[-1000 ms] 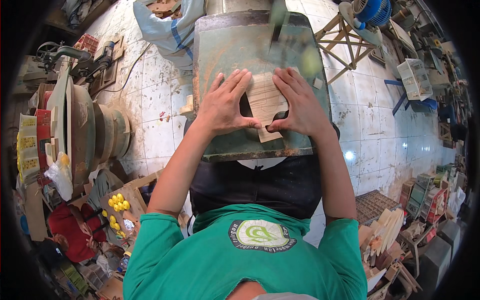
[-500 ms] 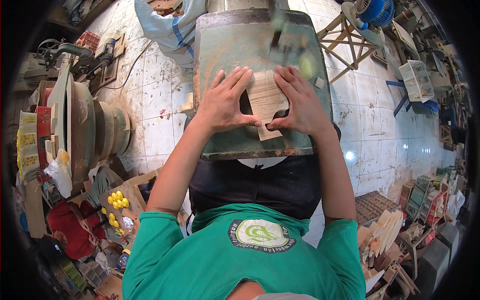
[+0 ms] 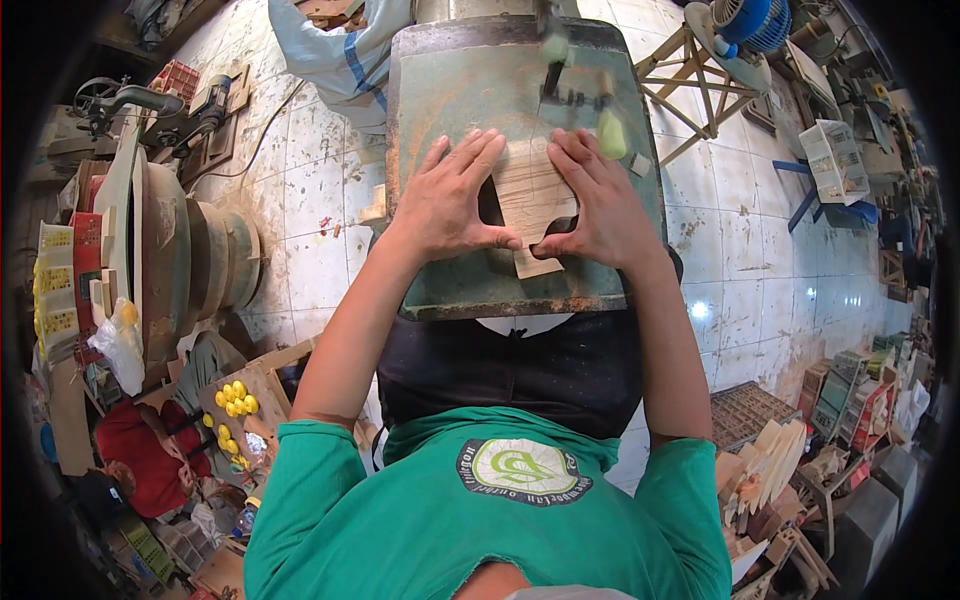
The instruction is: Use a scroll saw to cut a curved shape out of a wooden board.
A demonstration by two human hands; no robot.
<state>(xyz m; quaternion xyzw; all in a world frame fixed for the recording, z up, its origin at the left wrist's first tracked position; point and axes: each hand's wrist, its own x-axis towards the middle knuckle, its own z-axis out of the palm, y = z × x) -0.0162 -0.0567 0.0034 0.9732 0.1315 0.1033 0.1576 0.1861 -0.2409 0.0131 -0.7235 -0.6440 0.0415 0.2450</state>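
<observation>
My left hand [image 3: 448,205] lies on the left edge of a pale wooden board [image 3: 528,185], fingers stretched forward and thumb pointing inward at its near part. My right hand [image 3: 597,203] rests along the board's right side, its fingers also extended and its thumb near the other thumb. Both press on the board, which lies flat on a worn green metal machine table [image 3: 440,285]. A dark upright blade or rod [image 3: 552,80] with a blurred pale green part [image 3: 612,132] stands just beyond my fingertips. A small block [image 3: 640,165] sits by my right fingertips.
A white sack [image 3: 335,70] stands back left, a blue fan [image 3: 750,25] back right. Machinery [image 3: 190,250] and crates are at left, stacked wood [image 3: 770,460] and a white crate [image 3: 835,160] at right. Another person in red [image 3: 140,460] is at lower left, beside yellow round objects [image 3: 235,400].
The board and both my hands have edged slightly away from me, toward the upright part of the machine. The blurred parts above the table look slightly different in position.
</observation>
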